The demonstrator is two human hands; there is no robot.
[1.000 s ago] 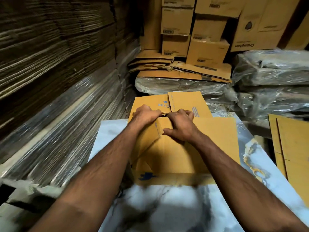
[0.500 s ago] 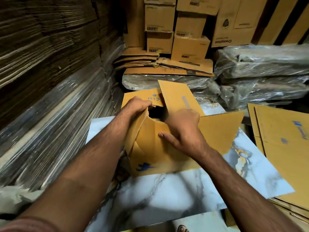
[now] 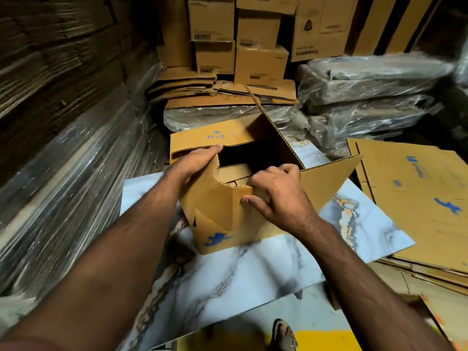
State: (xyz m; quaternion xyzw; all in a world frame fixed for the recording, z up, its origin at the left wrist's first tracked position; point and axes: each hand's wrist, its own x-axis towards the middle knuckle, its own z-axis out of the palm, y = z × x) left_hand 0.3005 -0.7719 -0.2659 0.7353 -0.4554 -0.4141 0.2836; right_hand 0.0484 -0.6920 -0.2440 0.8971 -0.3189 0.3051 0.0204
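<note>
The corrugated box (image 3: 222,211) stands half-erected on a marble-patterned slab (image 3: 228,287), its top open and flaps splayed. It looks light and empty, stiff along the flutes but quick to crease at the scored folds, so it is best held at flap edges and corners. The left hand (image 3: 195,160) clasps the left flap. The right hand (image 3: 281,196) curls over the near flap's edge, thumb outside. Flat box blanks (image 3: 417,198) lie just right, plastic-wrapped bundles (image 3: 367,84) and stacked cartons (image 3: 260,62) stand behind, and the room is cramped and dim.
</note>
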